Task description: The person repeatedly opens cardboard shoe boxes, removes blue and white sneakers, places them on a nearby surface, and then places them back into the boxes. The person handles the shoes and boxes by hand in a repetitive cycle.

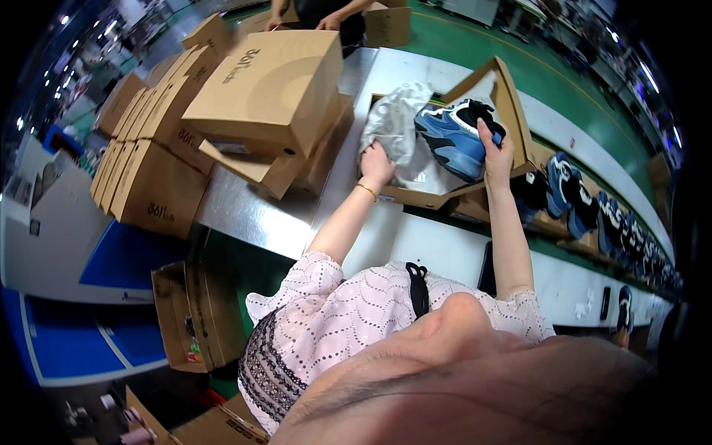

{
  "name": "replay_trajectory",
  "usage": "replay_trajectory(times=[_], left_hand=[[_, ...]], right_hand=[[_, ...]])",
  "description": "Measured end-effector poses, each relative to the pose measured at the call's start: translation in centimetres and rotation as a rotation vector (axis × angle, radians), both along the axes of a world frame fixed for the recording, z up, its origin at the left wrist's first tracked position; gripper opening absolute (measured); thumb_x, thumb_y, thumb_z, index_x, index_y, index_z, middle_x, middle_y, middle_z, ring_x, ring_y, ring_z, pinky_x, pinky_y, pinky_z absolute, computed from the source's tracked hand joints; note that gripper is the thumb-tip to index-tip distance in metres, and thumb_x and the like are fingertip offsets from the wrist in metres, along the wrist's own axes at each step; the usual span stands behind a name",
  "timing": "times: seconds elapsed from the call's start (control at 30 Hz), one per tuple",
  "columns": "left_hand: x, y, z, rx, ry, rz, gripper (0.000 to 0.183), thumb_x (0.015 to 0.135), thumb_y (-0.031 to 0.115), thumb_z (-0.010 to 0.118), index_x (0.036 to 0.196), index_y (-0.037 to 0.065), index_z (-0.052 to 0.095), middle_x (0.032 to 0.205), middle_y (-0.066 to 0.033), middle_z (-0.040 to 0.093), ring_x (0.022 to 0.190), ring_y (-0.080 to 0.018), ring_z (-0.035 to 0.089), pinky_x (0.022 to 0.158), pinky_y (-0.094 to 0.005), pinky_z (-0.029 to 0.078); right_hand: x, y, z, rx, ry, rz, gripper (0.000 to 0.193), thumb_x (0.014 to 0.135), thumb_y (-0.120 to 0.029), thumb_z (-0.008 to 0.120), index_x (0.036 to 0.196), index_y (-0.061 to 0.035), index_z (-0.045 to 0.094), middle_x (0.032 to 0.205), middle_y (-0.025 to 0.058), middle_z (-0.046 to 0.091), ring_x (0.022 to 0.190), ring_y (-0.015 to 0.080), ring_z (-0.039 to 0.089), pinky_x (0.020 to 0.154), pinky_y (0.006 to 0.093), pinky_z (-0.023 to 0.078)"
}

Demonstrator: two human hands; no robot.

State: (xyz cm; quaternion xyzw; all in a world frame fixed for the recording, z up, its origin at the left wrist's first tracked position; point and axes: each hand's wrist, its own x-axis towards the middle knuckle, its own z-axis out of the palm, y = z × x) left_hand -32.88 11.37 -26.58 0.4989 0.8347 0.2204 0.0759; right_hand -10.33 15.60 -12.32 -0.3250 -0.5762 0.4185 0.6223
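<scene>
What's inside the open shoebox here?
Crumpled silvery wrapping, gripped by the left hand, and a blue shoe in the right hand; whether the shoe rests on the bottom is unclear. Anything beneath the wrapping and shoe is covered.

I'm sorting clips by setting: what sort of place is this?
Probably a shoe factory's packing line: there's a long row of shoes, stacked brown cartons at left, and the right hand holds a blue shoe at an open box.

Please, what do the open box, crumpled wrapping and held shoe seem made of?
Open box: cardboard, by its matte brown walls. Wrapping: thin paper or plastic film, by its shiny creases. Blue shoe: possibly synthetic; its smooth sole looks moulded, perhaps rubber.
</scene>
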Motion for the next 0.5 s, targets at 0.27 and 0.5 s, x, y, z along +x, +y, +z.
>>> replay_trajectory(times=[0.27,0.5], left_hand=[[-1.1,2.0,-0.3,-0.147,-0.222,-0.066,0.066,0.062,0.021,0.076,0.119,0.003,0.048,0.119,-0.0178,0.054,0.108,-0.0298,0.056,0.091,-0.0346,0.046],[-3.6,-3.6,3.8,-0.162,-1.730,-0.458,0.085,0.073,0.020,0.075,0.140,0.009,0.025,0.129,-0.0087,0.046,0.115,-0.0203,0.049,0.093,-0.0375,0.044]], right_hand=[[3.3,-2.9,1.3,-0.171,0.464,-0.136,0.029,0.082,-0.020,0.069,0.104,-0.0026,0.061,0.101,0.0022,0.060,0.092,0.0097,0.053,0.086,0.0247,0.040],[4.3,-2.3,1.4,-0.186,0.574,-0.272,0.032,0.082,-0.024,0.069,0.106,-0.0040,0.061,0.104,0.0030,0.060,0.096,0.0119,0.054,0.087,0.0268,0.041]])
